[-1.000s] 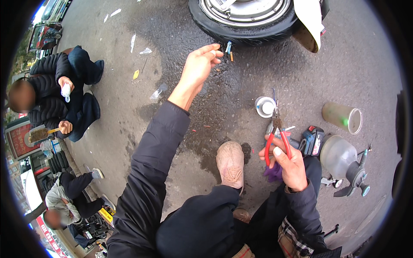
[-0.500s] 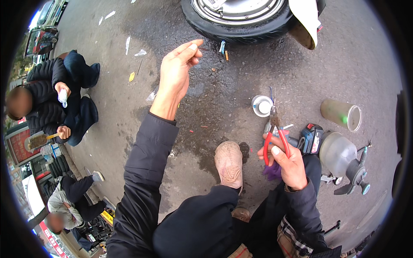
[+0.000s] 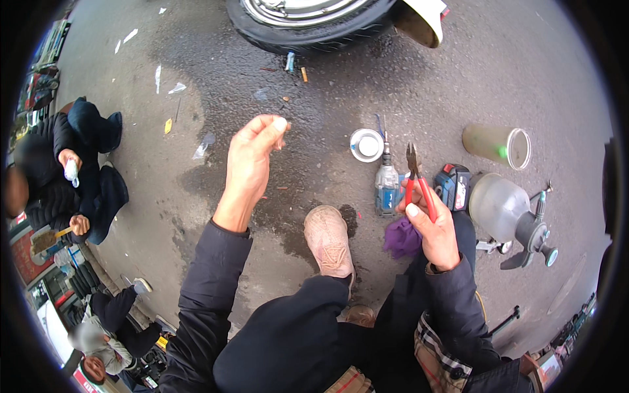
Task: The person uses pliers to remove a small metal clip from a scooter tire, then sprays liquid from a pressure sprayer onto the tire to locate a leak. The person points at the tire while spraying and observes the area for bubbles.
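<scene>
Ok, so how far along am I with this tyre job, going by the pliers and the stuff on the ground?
Seemingly done: short bits lie on the wet ground by the tyre. In hand: the left hand pinches a small piece, raised; the right hand grips red-handled pliers, tips up. Left: neither hand is at the tyre, and the round tin and power tool sit untouched.

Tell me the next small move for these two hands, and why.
Probably bring the left hand across to the red-handled pliers: its fingertips pinch something small, too small to identify, while the right hand holds the pliers upright, tips free.
</scene>
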`<state>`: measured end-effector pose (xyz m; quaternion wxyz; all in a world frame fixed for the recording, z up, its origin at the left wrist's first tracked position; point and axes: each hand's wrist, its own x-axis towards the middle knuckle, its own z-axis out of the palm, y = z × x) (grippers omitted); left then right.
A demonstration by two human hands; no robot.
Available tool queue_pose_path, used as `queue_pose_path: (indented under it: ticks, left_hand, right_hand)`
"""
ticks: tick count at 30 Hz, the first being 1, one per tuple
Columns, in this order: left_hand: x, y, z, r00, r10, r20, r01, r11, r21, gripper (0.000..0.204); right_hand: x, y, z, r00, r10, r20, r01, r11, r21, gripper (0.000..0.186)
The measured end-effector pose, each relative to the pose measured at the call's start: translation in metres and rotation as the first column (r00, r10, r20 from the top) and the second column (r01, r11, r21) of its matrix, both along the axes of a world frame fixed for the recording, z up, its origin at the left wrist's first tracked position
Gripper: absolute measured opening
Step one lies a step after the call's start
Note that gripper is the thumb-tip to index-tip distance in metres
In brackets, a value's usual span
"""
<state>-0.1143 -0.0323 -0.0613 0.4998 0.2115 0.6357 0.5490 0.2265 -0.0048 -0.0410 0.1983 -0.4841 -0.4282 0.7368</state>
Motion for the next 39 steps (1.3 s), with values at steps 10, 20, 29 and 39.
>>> queue_pose_path:
  ticks: [10,20,29,39]
  left_hand:
    - [0.128,-0.136,-0.052,0.608,-0.754,-0.247,0.635,0.649,-0.419,0.038]
    - [0.135,-0.149,-0.064,0.532,-0.733,-0.423,0.607,0.679,-0.413,0.039]
    - [0.138,-0.155,-0.086,0.550,-0.686,-0.477,0.611,0.720,-0.330,0.027]
    - [0.136,-0.150,-0.079,0.516,-0.721,-0.462,0.615,0.687,-0.386,0.041]
  right_hand:
    - [0.010,0.010,-0.010,0.956,-0.112,-0.272,0.021,0.949,-0.315,0.047]
    - [-0.009,0.012,-0.005,0.986,-0.101,-0.133,0.082,0.987,-0.137,0.039]
    - [-0.032,0.023,0.006,0.987,-0.057,-0.148,0.022,0.973,-0.229,0.016]
    - [-0.032,0.052,0.032,0.893,0.015,0.451,-0.295,0.776,0.558,0.022]
